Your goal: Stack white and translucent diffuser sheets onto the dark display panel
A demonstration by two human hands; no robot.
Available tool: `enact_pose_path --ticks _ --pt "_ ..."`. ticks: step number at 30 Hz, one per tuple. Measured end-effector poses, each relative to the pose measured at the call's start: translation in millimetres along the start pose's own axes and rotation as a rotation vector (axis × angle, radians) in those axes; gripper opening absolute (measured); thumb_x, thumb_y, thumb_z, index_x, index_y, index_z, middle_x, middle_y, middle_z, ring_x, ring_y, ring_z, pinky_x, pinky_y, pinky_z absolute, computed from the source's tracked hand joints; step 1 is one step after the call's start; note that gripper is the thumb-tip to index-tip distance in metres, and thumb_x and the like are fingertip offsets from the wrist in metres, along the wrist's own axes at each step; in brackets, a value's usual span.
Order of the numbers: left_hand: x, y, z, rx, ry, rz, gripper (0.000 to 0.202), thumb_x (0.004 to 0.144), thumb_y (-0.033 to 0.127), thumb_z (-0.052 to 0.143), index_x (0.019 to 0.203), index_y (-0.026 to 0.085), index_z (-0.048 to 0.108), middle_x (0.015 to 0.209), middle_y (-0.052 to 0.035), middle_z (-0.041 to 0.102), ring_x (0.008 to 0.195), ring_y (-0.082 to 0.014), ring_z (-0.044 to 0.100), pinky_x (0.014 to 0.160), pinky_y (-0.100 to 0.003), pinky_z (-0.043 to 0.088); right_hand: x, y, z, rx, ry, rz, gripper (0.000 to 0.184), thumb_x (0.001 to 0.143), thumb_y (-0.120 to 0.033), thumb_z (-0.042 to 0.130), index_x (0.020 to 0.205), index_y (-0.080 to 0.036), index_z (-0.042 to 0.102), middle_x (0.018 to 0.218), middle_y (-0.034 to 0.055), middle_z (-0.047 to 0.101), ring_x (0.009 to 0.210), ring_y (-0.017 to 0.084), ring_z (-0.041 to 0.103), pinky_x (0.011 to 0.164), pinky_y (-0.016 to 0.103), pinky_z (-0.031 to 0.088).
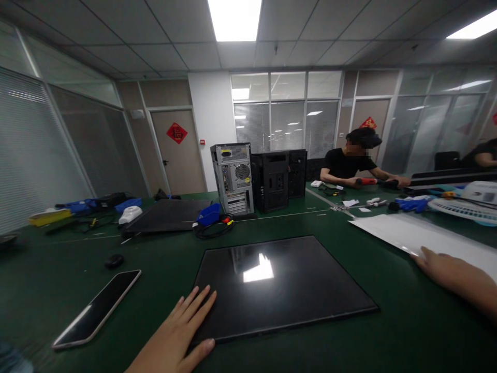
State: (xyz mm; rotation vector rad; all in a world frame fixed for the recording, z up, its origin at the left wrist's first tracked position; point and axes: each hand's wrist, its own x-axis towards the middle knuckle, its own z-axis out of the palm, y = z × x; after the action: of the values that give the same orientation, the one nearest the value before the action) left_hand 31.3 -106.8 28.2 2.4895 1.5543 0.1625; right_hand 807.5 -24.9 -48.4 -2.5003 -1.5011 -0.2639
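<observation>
A flat black glossy panel (pixel 279 280) lies on the green table (pixel 388 336) in front of me. My left hand (pixel 180 331) rests open on the panel's near left corner, fingers stretched flat. My right hand (pixel 446 272) lies at the right, fingers stretched toward the edge of a large white sheet (pixel 419 235); it holds nothing that I can see. A phone (pixel 97 308) lies face up to the left of my left hand.
Three computer tower cases (pixel 258 178) stand at the table's far side beside a second dark panel (pixel 166 215), a blue item and cables (pixel 213 220). Tools and blue gloves (pixel 411 203) lie at the right. Another person (pixel 355 160) sits at the far right. A small dark mouse (pixel 114 260) lies at left.
</observation>
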Motion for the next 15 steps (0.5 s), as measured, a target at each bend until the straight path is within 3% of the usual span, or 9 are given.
enact_pose_path --ticks 5,7,11,15 --pt "12 -1 -1.3 -0.021 -0.023 0.008 0.069 0.096 0.066 0.038 0.156 0.038 0.016 0.164 -0.0001 0.013 0.151 -0.0327 0.011 0.119 -0.064 0.015 -12 -12 -7 -0.086 -0.057 -0.125 0.045 0.086 -0.040 0.047 0.116 -0.015 0.069 0.115 0.0275 0.064 0.097 0.032 0.066 0.081 0.047 0.045" --pt "17 -2 -0.5 -0.023 -0.046 0.008 0.070 0.097 0.067 0.035 0.157 0.038 0.013 0.165 0.0003 0.010 0.152 -0.0309 0.008 0.121 -0.062 0.013 -19 -18 -10 -0.126 -0.040 -0.177 0.045 0.081 -0.034 0.053 0.120 -0.017 0.067 0.117 0.0271 0.063 0.098 0.032 0.065 0.080 0.047 0.044" --pt "22 -2 -1.9 -0.039 -0.066 0.017 0.072 0.096 0.068 0.033 0.157 0.036 0.012 0.165 0.0001 0.006 0.152 -0.0294 0.006 0.122 -0.059 0.013 -29 -23 -17 -0.170 -0.008 -0.202 0.050 0.081 -0.031 0.051 0.128 -0.017 0.063 0.117 0.0269 0.063 0.097 0.033 0.065 0.082 0.048 0.046" --pt "25 1 -6.2 -0.046 -0.063 0.028 0.073 0.096 0.069 0.033 0.157 0.035 0.013 0.165 -0.0002 0.007 0.152 -0.0292 0.007 0.123 -0.057 0.014 -36 -29 -31 -0.159 -0.009 -0.192 0.044 0.083 -0.035 0.049 0.120 -0.019 0.067 0.118 0.0218 0.065 0.100 0.032 0.065 0.085 0.047 0.049"
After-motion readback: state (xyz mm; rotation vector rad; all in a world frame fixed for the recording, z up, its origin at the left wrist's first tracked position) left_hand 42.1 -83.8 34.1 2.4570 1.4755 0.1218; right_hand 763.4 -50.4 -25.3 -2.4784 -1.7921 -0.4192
